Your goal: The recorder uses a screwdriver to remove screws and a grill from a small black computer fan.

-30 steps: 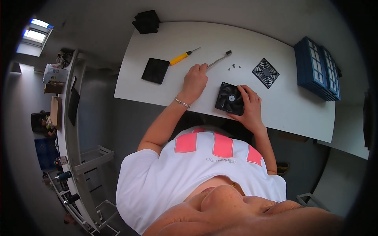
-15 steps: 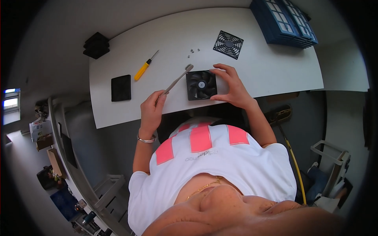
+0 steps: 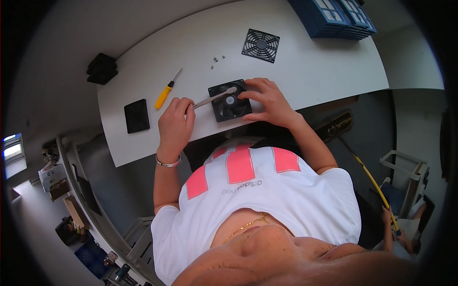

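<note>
Together, one fan (image 3: 229,101), one brush (image 3: 213,98), two hands

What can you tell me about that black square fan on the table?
The black fan is a square frame, plastic by its look, around a round rotor with a pale hub. It lies flat near the front edge of the white table. The right hand steadies its right side, while the left hand holds a slim grey tool whose tip rests across the fan's top.
</note>
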Demonstrator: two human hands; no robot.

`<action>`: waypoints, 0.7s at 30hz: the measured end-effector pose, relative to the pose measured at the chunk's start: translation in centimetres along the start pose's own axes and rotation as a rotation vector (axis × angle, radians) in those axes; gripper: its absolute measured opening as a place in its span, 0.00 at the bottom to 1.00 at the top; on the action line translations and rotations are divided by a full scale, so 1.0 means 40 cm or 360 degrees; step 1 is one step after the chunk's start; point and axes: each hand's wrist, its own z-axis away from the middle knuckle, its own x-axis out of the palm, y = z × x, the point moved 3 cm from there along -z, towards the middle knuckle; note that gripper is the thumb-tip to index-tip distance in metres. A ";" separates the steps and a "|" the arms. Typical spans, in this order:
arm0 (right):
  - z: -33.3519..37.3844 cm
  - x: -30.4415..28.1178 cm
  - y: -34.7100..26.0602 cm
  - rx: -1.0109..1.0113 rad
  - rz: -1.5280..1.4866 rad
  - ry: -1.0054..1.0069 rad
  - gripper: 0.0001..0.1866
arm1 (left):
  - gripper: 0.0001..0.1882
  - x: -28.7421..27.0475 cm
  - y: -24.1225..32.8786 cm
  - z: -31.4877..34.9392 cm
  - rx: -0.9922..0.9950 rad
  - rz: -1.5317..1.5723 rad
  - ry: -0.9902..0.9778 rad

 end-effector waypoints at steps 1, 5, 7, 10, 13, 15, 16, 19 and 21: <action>0.001 -0.001 0.001 0.0002 0.0002 -0.0001 0.27 | 0.05 -0.004 0.009 -0.015 0.0038 -0.0113 -0.0070; 0.002 -0.002 0.001 0.0003 -0.0004 -0.0002 0.26 | 0.07 -0.022 -0.011 -0.043 0.0036 -0.0289 -0.0149; 0.000 0.001 0.001 0.0007 -0.0013 0.0015 0.25 | 0.07 -0.030 0.001 -0.055 0.0072 -0.0359 -0.0235; -0.001 0.000 -0.001 -0.0023 -0.0007 -0.0007 0.22 | 0.08 -0.031 0.070 -0.077 0.0206 -0.0527 -0.0390; 0.004 0.007 0.002 -0.0030 0.0011 -0.0022 0.21 | 0.09 -0.042 0.097 -0.109 0.0392 -0.0647 -0.0436; 0.003 0.007 0.001 -0.0023 0.0014 -0.0014 0.20 | 0.10 -0.049 0.091 -0.126 0.0460 -0.0672 -0.0395; 0.004 0.006 0.000 -0.0003 -0.0010 -0.0024 0.19 | 0.10 -0.046 0.080 -0.128 0.0427 -0.0690 -0.0407; 0.000 0.003 -0.001 -0.0008 -0.0034 -0.0033 0.17 | 0.09 -0.037 0.075 -0.103 0.0396 -0.0665 -0.0485; 0.002 0.001 -0.001 -0.0032 -0.0035 -0.0045 0.17 | 0.08 -0.027 0.075 -0.082 0.0386 -0.0615 -0.0555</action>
